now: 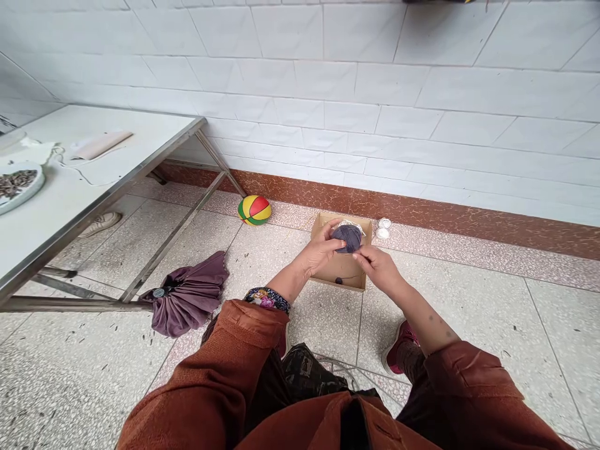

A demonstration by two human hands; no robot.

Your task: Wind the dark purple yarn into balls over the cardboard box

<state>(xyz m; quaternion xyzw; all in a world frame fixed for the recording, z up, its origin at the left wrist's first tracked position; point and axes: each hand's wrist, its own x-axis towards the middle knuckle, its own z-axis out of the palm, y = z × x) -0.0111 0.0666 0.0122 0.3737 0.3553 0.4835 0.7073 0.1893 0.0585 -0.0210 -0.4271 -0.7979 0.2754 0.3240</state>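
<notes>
A dark grey ball of yarn [347,238] is in my left hand [322,250], its fingers and thumb closed around the ball's left side. My right hand [380,267] is pinched at the ball's lower right edge, where the yarn strand seems to lie; the strand between the fingertips is too fine to make out. Below both hands stands an open cardboard box [323,272]. Inside it are a small dark ball [338,281] with a thin dark strand beside it, and some white strands [360,225] partly hidden behind the yarn ball.
Two small white balls [383,229] lie right of the box. A striped ball [254,210] rests by the wall. At left, a folded purple umbrella [192,294] lies beside a metal-framed table [60,187], which bears a plate [35,181] of dark pieces.
</notes>
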